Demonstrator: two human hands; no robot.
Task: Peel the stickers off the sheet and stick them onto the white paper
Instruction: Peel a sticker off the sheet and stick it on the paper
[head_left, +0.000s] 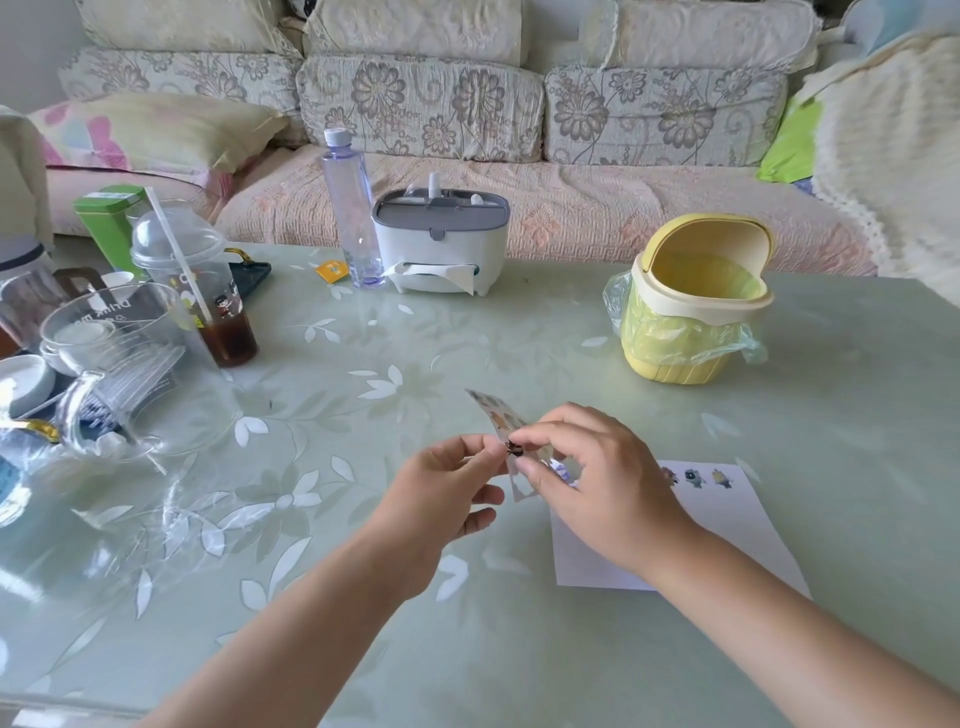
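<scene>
A narrow sticker sheet (496, 410) is held up above the table, tilted, its far end pointing away to the left. My left hand (447, 493) pinches it from the left at its middle. My right hand (597, 478) pinches a small dark sticker (514, 448) at the sheet's edge between thumb and forefinger. The white paper (737, 525) lies flat on the table to the right, partly under my right hand and wrist. Three small stickers (696, 477) sit in a row near its far edge.
A yellow mini bin (691, 306) with a bag stands behind the paper. A tissue box (441, 239) and a water bottle (350, 208) stand at the table's back. Cups, a glass jug (130, 364) and a drink with a straw (202, 291) crowd the left side.
</scene>
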